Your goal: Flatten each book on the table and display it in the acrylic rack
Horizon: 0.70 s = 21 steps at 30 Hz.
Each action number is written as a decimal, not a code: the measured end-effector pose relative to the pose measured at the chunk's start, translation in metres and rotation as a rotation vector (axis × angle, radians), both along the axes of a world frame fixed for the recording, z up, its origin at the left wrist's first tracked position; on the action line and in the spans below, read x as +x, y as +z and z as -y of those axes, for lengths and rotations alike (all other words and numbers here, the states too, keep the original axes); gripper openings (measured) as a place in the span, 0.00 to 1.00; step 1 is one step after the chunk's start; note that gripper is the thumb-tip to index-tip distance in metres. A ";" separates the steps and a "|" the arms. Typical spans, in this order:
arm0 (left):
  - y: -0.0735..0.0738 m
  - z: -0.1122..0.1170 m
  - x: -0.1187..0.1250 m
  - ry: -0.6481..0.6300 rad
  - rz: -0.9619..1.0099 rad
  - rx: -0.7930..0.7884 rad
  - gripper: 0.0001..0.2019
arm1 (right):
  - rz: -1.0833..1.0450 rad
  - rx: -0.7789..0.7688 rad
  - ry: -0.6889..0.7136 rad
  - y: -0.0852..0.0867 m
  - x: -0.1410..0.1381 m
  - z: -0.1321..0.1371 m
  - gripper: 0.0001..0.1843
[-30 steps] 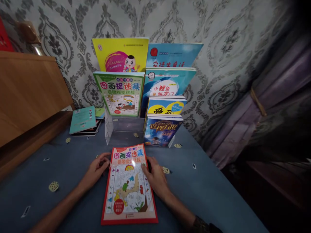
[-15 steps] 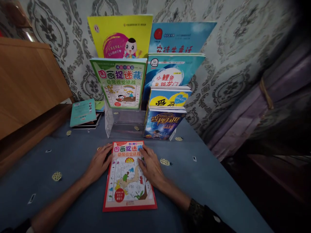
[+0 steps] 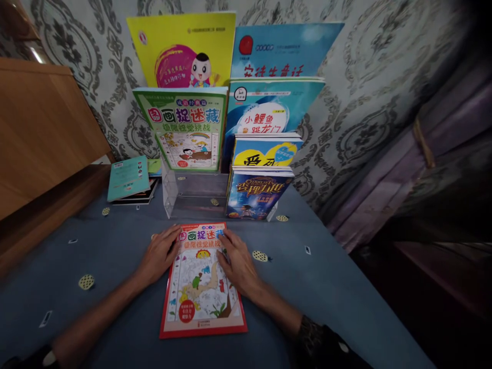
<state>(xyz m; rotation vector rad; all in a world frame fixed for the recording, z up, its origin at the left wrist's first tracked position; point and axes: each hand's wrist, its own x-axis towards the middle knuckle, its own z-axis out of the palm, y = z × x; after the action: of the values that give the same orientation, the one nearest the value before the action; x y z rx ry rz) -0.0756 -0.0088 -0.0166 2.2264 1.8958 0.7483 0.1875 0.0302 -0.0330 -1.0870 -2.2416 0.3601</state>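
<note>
A red-bordered picture book (image 3: 202,292) lies flat on the blue cloth in front of me. My left hand (image 3: 159,253) rests on its upper left edge, fingers stretched out over the corner. My right hand (image 3: 238,261) lies flat on the upper right part of the cover, fingers spread. Just behind the book stands a clear tiered book stand (image 3: 192,197). Its lowest left slot holds nothing. A green book (image 3: 180,128) and a yellow book (image 3: 184,48) fill the left tiers above; several blue books (image 3: 257,192) fill the right side.
A small stack of books with a teal cover (image 3: 128,177) lies at the back left beside a wooden headboard (image 3: 42,128). Patterned wallpaper is behind the stand. Purple curtains (image 3: 415,154) hang at the right. The blue cloth's (image 3: 334,297) right edge drops off near them.
Both hands have slid up the red-bordered book toward its top corners, and the book has moved a little toward the stand. The view has come closer to the stand.
</note>
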 end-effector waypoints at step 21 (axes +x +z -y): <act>0.008 -0.015 0.015 -0.074 -0.050 0.048 0.21 | 0.003 0.001 0.006 0.004 0.000 0.002 0.23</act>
<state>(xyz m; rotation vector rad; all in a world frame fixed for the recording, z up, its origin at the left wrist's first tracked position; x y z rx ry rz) -0.0605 0.0060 -0.0084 2.3510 1.8246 0.7418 0.1875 0.0279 -0.0286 -1.0804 -2.2479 0.3599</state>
